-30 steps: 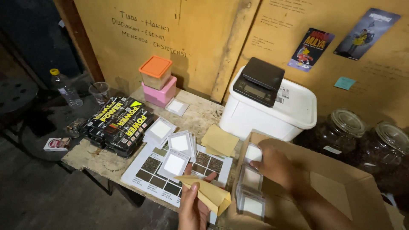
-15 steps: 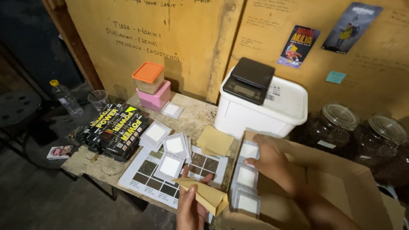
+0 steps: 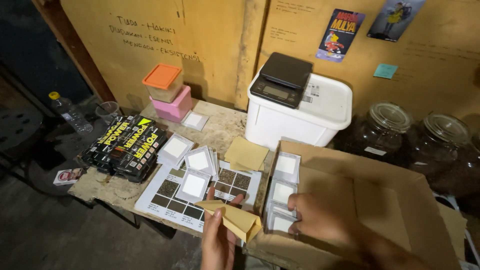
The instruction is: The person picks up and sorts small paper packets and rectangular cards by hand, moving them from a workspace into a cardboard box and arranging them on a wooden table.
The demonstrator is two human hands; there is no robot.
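Observation:
My left hand (image 3: pixel 218 240) holds a folded tan paper envelope (image 3: pixel 230 218) over the near edge of a small table (image 3: pixel 220 125). My right hand (image 3: pixel 320 217) reaches into an open cardboard box (image 3: pixel 380 210) and touches a row of small white-windowed pouches (image 3: pixel 282 197) standing along the box's left side; whether it grips one cannot be told. More white-windowed pouches (image 3: pixel 192 162) lie on a printed sheet with dark squares (image 3: pixel 172 197). A stack of tan envelopes (image 3: pixel 246 154) lies beside them.
A white tub (image 3: pixel 300 120) carries a black digital scale (image 3: pixel 281 80). An orange-lidded container (image 3: pixel 162 82) sits on a pink one. Black and yellow packets (image 3: pixel 125 145) lie at the table's left. Glass jars (image 3: pixel 385 132) stand on the right, a plastic bottle (image 3: pixel 67 110) on the left.
My right hand has moved down along the row of pouches in the box toward its near end. The left hand stays in place with the envelope.

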